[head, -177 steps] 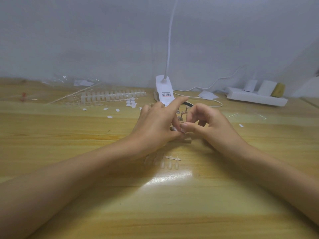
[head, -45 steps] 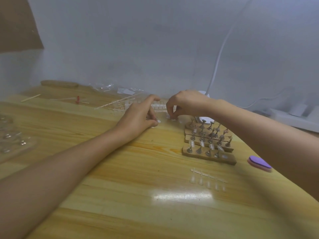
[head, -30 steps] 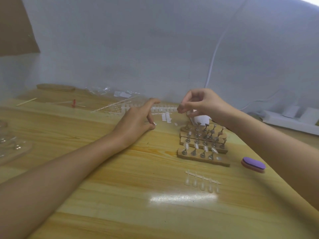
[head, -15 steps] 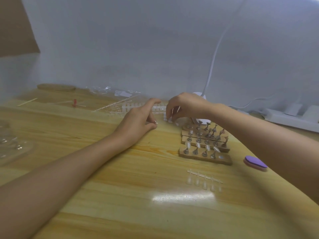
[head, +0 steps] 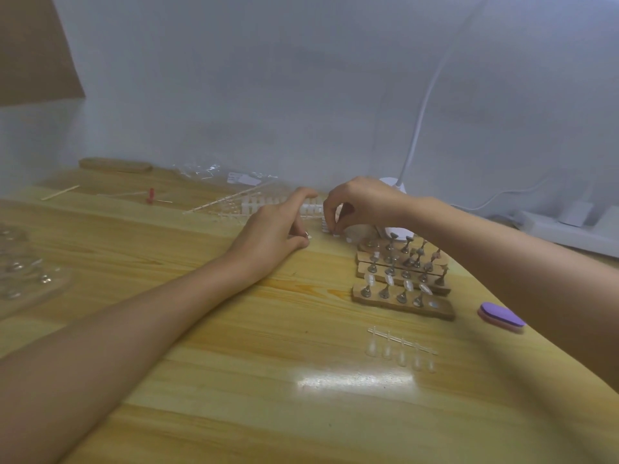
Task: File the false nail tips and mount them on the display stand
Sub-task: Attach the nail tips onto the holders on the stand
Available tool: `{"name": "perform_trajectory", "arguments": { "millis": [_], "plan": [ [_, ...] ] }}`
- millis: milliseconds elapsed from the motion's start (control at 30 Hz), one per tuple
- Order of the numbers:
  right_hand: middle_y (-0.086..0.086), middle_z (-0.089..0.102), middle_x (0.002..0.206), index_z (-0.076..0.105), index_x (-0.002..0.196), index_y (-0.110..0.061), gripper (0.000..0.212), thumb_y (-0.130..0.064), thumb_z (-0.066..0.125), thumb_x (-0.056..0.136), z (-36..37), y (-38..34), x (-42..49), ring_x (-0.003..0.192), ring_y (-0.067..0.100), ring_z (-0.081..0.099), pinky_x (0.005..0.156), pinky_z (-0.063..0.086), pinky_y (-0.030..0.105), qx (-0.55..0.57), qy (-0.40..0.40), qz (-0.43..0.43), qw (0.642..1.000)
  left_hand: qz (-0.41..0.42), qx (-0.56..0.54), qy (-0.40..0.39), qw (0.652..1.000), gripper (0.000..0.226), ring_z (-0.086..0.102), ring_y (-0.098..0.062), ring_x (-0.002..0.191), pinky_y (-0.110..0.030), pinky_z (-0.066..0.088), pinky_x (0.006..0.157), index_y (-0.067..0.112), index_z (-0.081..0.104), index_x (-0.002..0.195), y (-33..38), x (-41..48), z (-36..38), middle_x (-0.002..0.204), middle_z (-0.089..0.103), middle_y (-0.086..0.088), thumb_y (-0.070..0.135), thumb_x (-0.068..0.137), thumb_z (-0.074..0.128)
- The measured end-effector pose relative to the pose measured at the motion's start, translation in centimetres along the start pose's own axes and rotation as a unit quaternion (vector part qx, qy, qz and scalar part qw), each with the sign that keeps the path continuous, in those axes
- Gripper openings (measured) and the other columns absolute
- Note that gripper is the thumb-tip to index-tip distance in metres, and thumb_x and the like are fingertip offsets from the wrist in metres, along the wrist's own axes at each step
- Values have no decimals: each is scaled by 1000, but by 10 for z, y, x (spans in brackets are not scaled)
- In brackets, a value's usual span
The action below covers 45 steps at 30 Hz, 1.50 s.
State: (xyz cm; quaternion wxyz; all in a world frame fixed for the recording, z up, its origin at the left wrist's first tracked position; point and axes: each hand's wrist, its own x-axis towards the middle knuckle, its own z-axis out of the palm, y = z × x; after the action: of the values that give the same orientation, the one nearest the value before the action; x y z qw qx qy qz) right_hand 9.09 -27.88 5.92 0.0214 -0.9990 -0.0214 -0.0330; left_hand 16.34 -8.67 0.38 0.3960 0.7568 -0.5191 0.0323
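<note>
The wooden display stand [head: 402, 298] with rows of metal holders sits right of centre, and a few holders carry clear nail tips. A strip of clear nail tips [head: 400, 348] lies in front of it, with a purple nail file [head: 500, 316] to its right. My right hand [head: 361, 204] reaches down behind the stand, its fingertips pinching a small white pad [head: 331, 231] from a little stack. My left hand [head: 274, 229] rests on the table beside it, index finger stretched forward, the other fingers curled with a small white piece [head: 306, 234] against the thumb.
More strips of nail tips [head: 254, 205] and a plastic bag [head: 217, 172] lie along the back wall. A white lamp base [head: 390, 184] stands behind my right hand, and a power strip [head: 569, 229] lies far right. A clear tray [head: 20, 272] is at the left edge.
My right hand, raised with pinched fingers a second ago, has come back down to the white pads. My left hand has stayed put. Earlier, both hands worked together near the stand.
</note>
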Motion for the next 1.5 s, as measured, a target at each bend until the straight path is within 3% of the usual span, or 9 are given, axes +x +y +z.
{"name": "perform_trajectory", "arguments": {
  "millis": [133, 233, 400, 500, 633, 833, 967, 1100, 1500],
  "plan": [
    [-18, 68, 83, 71, 83, -16, 8, -10, 73, 86, -6, -1, -5, 83, 10, 68, 82, 53, 38, 20, 12, 21, 1000, 1, -4, 3, 1000, 70, 66, -14, 87, -38, 50, 93, 23, 45, 141, 1, -1, -1, 77, 65, 6, 1, 81, 74],
    [3, 72, 94, 68, 87, -7, 5, -5, 68, 91, -15, -6, -22, 95, 23, 69, 89, 55, 40, 175, 104, 93, 975, 6, -16, 8, 1000, 71, 65, -14, 95, -37, 47, 97, 23, 45, 140, 6, -5, -2, 78, 66, 3, 0, 80, 74],
    [1, 69, 91, 63, 90, -12, 6, -17, 65, 93, -19, -50, -88, 84, 9, 69, 64, 57, 23, 586, 187, 157, 773, 85, -85, 103, 987, 68, 64, -4, 85, -19, 46, 73, 24, 48, 137, 38, -13, -6, 77, 64, 8, 10, 79, 80],
    [0, 69, 90, 65, 88, -14, 10, -22, 68, 84, -10, -77, -128, 89, 12, 68, 62, 55, 23, 690, 158, 164, 687, 127, -133, 122, 975, 71, 65, -7, 80, -10, 43, 67, 26, 47, 137, 63, -21, 2, 76, 65, 9, 15, 77, 83],
    [8, 69, 100, 62, 88, -11, 7, -17, 63, 91, 1, -90, -147, 97, 17, 70, 66, 57, 24, 704, 161, 158, 673, 163, -79, 96, 979, 73, 66, 0, 87, -4, 37, 78, 24, 45, 139, 68, -24, 9, 76, 66, 10, 12, 77, 82],
    [16, 73, 111, 58, 93, -6, 6, -12, 59, 95, 3, -86, -140, 101, 24, 73, 71, 60, 27, 727, 189, 179, 635, 66, -1, 83, 994, 68, 64, 2, 94, -23, 46, 91, 26, 46, 139, 40, -14, -13, 79, 64, 10, 6, 82, 77],
    [9, 69, 98, 62, 88, -10, 6, -15, 63, 91, 6, -93, -141, 98, 17, 70, 69, 58, 25, 723, 205, 186, 633, 115, -44, 107, 987, 66, 58, 12, 77, -6, 39, 71, 23, 50, 136, 59, -18, -12, 76, 64, 11, 13, 79, 80],
    [5, 67, 92, 63, 86, -12, 9, -16, 62, 94, 9, -100, -144, 96, 14, 64, 71, 57, 24, 730, 215, 167, 627, 171, -96, 83, 977, 72, 67, -8, 79, -14, 46, 60, 29, 44, 140, 90, -29, -3, 75, 61, 11, 11, 80, 81],
    [10, 67, 95, 67, 91, -5, 19, -21, 68, 79, 8, -104, -147, 97, 15, 64, 70, 57, 20, 770, 198, 139, 591, 157, -110, 76, 978, 73, 64, 0, 72, -2, 39, 66, 24, 45, 141, 98, -32, -7, 71, 63, 11, 12, 79, 81]
  ]
}}
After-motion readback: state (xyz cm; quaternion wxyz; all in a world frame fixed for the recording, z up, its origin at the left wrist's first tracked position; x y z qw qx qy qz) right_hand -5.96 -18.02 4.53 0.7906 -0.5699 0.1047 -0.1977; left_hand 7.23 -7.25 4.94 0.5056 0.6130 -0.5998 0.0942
